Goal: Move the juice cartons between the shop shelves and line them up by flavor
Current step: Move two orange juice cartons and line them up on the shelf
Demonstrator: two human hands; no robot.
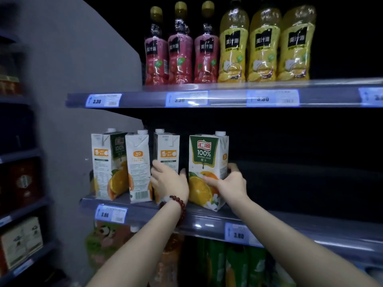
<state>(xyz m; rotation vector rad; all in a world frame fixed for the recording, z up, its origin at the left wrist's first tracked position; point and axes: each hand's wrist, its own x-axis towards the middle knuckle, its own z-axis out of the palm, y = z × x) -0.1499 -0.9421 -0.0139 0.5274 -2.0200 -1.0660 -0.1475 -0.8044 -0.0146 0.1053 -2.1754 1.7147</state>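
Several orange juice cartons stand on the middle shelf (269, 228). The rightmost carton (207, 162) shows its green front label, and my right hand (230, 182) grips its lower part, thumb on the front and fingers round the right side. My left hand (169, 181), with a red bead bracelet on the wrist, holds the third carton (168, 150) low down. That carton is turned side-on. Two more cartons stand further left, the second (138, 162) side-on and the first (108, 162) angled. All stand upright.
The upper shelf (228, 98) carries red bottles (180, 52) and yellow bottles (263, 48). Right of the cartons the middle shelf runs dark. Green bottles (236, 266) and packs fill the shelf below. A grey side panel (72, 141) bounds the left; another rack with boxes (20, 241) stands beyond.
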